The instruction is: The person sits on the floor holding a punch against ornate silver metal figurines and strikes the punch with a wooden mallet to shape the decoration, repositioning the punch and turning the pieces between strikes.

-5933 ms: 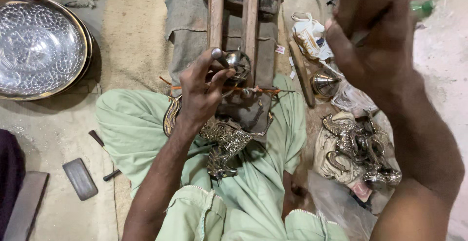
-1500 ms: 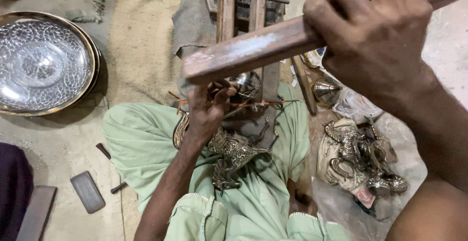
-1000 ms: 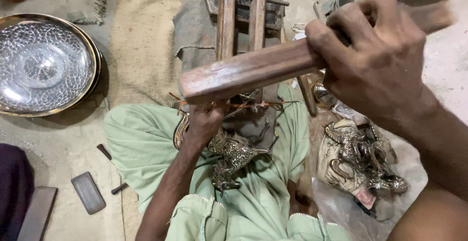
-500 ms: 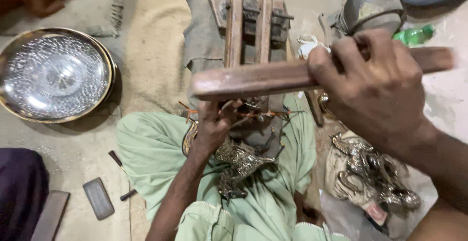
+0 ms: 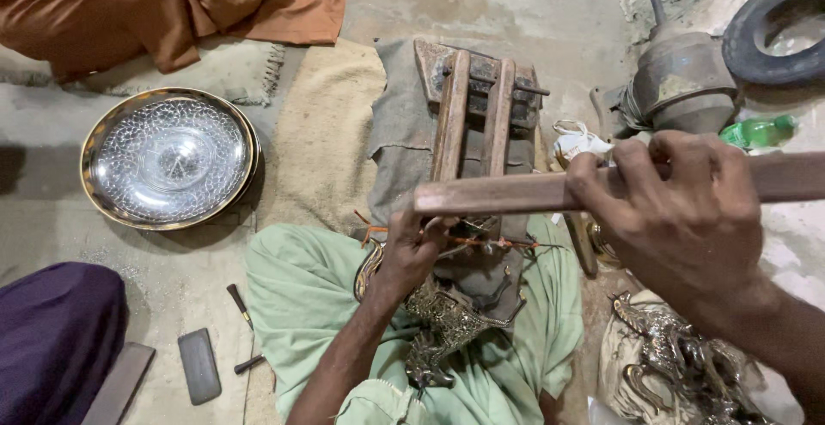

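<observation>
Right hand (image 5: 679, 219) gripping wooden bar (image 5: 516, 193), now levelling lower than before over clamp (image 5: 474, 124); left hand (image 5: 412, 249) pinching ornate brass piece (image 5: 443, 322) steady underneath.

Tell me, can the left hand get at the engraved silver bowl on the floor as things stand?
Probably yes: the left hand is busy on the ornate metal piece, but only bare floor lies between it and the silver bowl.

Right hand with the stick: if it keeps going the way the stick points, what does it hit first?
The right hand grips a wooden stick pointing left. Straight on, nothing at its height shows; below its line lie the wooden frame, then the sacking mat and metal dish. Depth is unclear, so probably free.
</observation>
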